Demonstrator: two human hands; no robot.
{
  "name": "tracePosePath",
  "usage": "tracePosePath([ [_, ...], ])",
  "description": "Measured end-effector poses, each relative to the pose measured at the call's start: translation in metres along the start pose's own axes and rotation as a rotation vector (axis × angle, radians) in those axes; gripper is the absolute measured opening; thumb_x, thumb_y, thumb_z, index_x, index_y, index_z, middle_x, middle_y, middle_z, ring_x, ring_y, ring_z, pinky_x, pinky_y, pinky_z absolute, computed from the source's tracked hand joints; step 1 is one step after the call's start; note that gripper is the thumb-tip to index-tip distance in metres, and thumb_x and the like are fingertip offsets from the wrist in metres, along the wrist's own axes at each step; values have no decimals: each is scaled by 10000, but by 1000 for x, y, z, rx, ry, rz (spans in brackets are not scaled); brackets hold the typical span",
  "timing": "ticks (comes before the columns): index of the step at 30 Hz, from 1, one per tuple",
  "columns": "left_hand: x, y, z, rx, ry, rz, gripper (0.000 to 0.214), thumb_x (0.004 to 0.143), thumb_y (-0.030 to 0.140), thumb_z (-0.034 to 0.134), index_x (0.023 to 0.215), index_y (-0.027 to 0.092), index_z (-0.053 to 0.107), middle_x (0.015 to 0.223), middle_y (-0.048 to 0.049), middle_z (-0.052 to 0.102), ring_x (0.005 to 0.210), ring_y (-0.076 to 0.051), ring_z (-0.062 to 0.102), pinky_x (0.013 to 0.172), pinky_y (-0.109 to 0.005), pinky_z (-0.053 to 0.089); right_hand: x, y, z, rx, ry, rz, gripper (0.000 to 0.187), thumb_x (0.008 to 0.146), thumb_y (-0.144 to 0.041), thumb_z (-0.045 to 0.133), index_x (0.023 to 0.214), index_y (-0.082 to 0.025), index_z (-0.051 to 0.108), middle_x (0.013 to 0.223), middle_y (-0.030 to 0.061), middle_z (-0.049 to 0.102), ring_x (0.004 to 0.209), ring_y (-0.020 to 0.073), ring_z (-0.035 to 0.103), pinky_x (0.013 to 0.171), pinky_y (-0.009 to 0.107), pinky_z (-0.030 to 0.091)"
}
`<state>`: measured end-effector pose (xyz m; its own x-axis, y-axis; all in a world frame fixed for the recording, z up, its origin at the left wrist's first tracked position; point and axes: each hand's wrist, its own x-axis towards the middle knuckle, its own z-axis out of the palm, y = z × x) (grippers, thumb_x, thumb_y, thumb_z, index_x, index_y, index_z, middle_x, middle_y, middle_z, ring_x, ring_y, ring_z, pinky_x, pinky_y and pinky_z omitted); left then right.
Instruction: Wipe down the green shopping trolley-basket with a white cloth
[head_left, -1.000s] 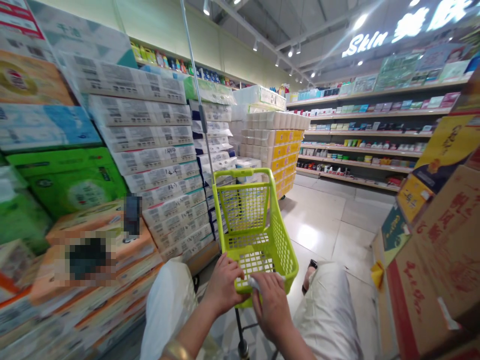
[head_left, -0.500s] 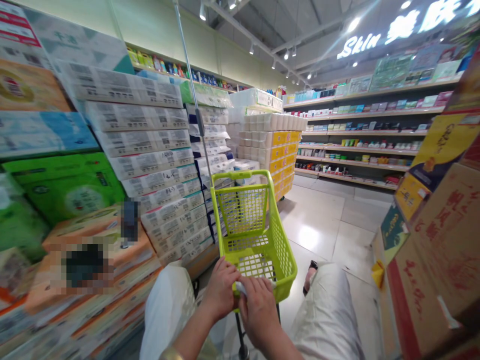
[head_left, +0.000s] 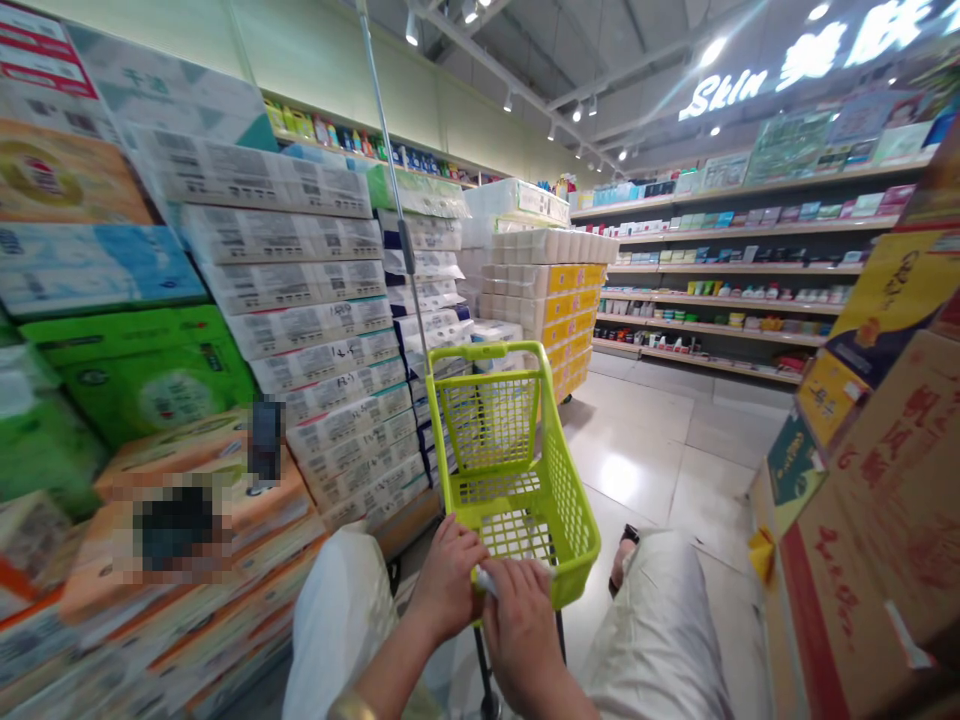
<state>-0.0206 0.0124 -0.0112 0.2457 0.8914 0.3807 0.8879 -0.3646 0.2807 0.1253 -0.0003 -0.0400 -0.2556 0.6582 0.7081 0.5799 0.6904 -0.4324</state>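
A lime-green plastic shopping cart (head_left: 555, 480) stands in front of me in a shop aisle, its basket holding nothing I can see. My left hand (head_left: 444, 578) is closed around the near rim of the cart. My right hand (head_left: 517, 625) lies beside it on the same rim, fingers curled. A small white thing (head_left: 486, 582) shows between the two hands; I cannot make out what it is. A thin metal pole (head_left: 390, 180) rises from the cart's far left corner. My legs in light trousers frame the cart.
Stacked tissue and paper packs (head_left: 300, 330) wall the left side. Cardboard boxes (head_left: 877, 500) crowd the right. A pallet of paper rolls (head_left: 551, 290) stands ahead, shelves of bottles (head_left: 735, 300) beyond. Tiled floor (head_left: 645, 450) runs forward to the right.
The view has swayed slightly. My right hand slid left along the cart rim, closer to my left hand. The cart stays in about the same place.
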Motion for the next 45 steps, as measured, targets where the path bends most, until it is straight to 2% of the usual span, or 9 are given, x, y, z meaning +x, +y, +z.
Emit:
tracePosePath([
  [4, -2, -1, 0, 4, -2, 11, 114, 614, 238, 684, 708, 231, 621, 750, -2, 616, 851, -209, 527, 1082, -486, 265, 1, -7, 1, 35, -53, -55, 372, 802, -86, 458, 1136, -232, 534, 971, 21, 639, 886, 195, 547, 894, 350, 352],
  [12, -1, -2, 6, -18, 15, -12, 379, 451, 381, 843, 705, 234, 603, 762, 25, 618, 872, -216, 528, 1079, -510, 249, -10, 65, -38, -177, 121, 17, 294, 858, -151, 444, 1128, -222, 533, 1012, 52, 630, 963, 229, 558, 985, 428, 301],
  [18, 0, 2, 0, 7, 18, 17, 200, 556, 270, 746, 696, 229, 608, 737, 7, 613, 835, -207, 532, 1062, -492, 283, -6, 8, -2, -37, 18, -38, 361, 833, -102, 422, 1154, -232, 524, 990, 41, 637, 916, 207, 562, 940, 397, 346],
  [21, -1, 3, -1, 13, 13, 38, 139, 593, 216, 699, 696, 230, 607, 728, 4, 610, 827, -201, 531, 1057, -479, 293, -4, -8, 2, 35, -29, -81, 368, 829, -101, 431, 1166, -220, 520, 1012, 41, 637, 930, 196, 560, 925, 372, 365],
  [25, -2, 0, 2, -9, 44, 23, 299, 515, 356, 800, 691, 231, 594, 741, 11, 613, 837, -212, 527, 1065, -504, 276, -7, 27, -22, -26, -56, -56, 322, 853, -127, 440, 1143, -231, 531, 1003, 35, 633, 927, 193, 560, 925, 371, 363],
  [29, -2, 0, 4, -5, 38, 23, 373, 472, 389, 839, 708, 236, 594, 767, 18, 621, 867, -219, 527, 1071, -516, 261, -11, 68, -42, -173, 79, -6, 295, 865, -163, 445, 1140, -221, 534, 1025, 48, 636, 977, 212, 563, 1003, 416, 310],
  [33, 0, 1, 2, 2, 24, 15, 343, 500, 391, 820, 722, 239, 607, 769, 15, 623, 878, -221, 524, 1075, -508, 256, -11, 49, -29, -172, 119, 74, 285, 860, -154, 421, 1113, -214, 537, 995, 60, 637, 965, 225, 564, 1009, 449, 300],
  [39, 0, 2, -1, 35, -15, 25, 158, 609, 300, 709, 726, 240, 622, 758, -3, 620, 883, -221, 527, 1078, -492, 256, -5, -6, -7, 2, -55, -48, 358, 846, -115, 419, 1168, -224, 534, 1024, 48, 639, 956, 189, 560, 957, 371, 354],
  [45, 3, -6, -2, 23, -25, 16, 333, 529, 415, 807, 740, 238, 620, 787, 11, 622, 902, -220, 525, 1081, -489, 253, -2, 44, -37, -84, -32, -5, 300, 880, -150, 422, 1146, -199, 553, 1003, 55, 638, 944, 194, 551, 939, 364, 346],
])
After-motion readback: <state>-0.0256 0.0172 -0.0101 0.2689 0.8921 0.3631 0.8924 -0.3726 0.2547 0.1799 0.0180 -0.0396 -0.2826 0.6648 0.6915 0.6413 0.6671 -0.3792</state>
